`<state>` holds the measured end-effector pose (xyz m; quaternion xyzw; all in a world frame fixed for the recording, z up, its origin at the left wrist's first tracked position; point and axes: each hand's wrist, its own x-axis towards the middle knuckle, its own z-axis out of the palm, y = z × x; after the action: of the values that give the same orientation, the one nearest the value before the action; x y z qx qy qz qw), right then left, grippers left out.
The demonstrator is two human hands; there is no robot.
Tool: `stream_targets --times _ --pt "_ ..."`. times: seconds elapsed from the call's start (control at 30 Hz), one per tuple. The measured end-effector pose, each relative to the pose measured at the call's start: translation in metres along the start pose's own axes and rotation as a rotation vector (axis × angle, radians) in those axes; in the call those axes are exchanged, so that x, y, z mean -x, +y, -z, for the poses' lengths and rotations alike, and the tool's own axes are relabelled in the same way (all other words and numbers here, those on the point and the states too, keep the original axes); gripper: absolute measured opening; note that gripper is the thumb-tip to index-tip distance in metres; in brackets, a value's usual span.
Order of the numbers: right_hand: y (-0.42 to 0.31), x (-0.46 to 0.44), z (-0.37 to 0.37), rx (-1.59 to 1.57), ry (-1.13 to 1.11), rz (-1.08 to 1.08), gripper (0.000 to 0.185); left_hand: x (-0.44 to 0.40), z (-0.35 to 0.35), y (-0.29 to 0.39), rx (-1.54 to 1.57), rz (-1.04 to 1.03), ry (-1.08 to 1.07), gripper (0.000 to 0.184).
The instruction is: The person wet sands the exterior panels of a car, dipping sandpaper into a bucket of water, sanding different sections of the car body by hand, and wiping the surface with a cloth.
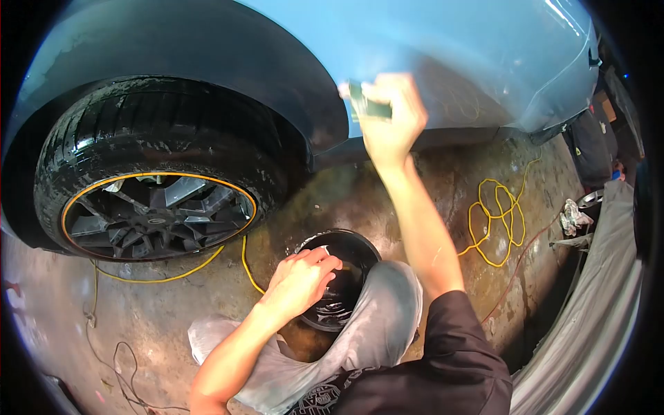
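Pad (371,108) in right hand (402,107), up and right of wheel (155,220)

Pad: one, dark green; clasped by the right fingers, lying on their wheel-facing side (hand blurred; long axis cannot be told). Backing: blue panel (443,41); contact unclear. Right arm: stretched out, forearm rising toward the panel. Left hand (297,280): farther from the pad, below and right of the wheel, over bucket (372,243); fingers bent, grip cannot be told.

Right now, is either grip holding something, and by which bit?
The right grip holds a dark green flat block, seemingly by its edges. Whether the left grip, over the round black bucket, holds anything cannot be told.
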<state>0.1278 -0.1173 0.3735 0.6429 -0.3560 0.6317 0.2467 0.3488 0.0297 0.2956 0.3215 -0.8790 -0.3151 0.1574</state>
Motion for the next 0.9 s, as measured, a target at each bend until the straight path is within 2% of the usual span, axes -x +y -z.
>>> stream_targets --times 0.07,0.1,0.2,0.3,0.4,0.43,0.57,0.67,0.77,0.83,0.9 --pt "0.021 0.078 0.009 0.032 -0.04 -0.151 0.03 0.004 0.001 -0.001 -0.011 -0.002 0.01 0.019" --pt "0.017 0.089 0.012 0.069 -0.066 -0.231 0.03 0.006 0.0 -0.002 -0.015 -0.001 0.007 0.019" --pt "0.023 0.096 0.013 0.066 -0.039 -0.246 0.029 0.014 -0.005 -0.005 -0.019 0.007 -0.004 0.019" --pt "0.007 0.02 -0.001 -0.006 0.075 -0.007 0.029 0.013 -0.008 -0.004 -0.023 0.003 -0.013 0.019" --pt "-0.006 -0.016 -0.004 -0.034 0.055 0.018 0.03 0.008 -0.009 -0.001 -0.026 0.0 -0.031 0.019" --pt "0.001 -0.01 -0.003 -0.022 0.066 0.042 0.033 0.006 -0.009 -0.001 -0.04 -0.007 -0.031 0.02" --pt "0.038 0.108 0.019 0.106 -0.058 -0.189 0.032 0.008 -0.01 -0.003 -0.025 0.009 -0.04 0.021" --pt "0.042 0.111 0.017 0.106 -0.018 -0.229 0.032 0.012 -0.012 -0.002 -0.05 -0.003 -0.043 0.02" --pt "0.009 0.025 0.002 -0.026 0.07 -0.033 0.029 0.013 -0.014 -0.005 -0.036 0.012 -0.052 0.019" --pt "-0.007 -0.019 -0.006 -0.049 0.076 -0.043 0.031 0.008 -0.009 -0.003 -0.031 0.024 -0.058 0.019" --pt "-0.005 -0.017 -0.003 -0.057 0.057 -0.026 0.029 0.006 -0.006 -0.002 -0.029 0.024 -0.061 0.019"
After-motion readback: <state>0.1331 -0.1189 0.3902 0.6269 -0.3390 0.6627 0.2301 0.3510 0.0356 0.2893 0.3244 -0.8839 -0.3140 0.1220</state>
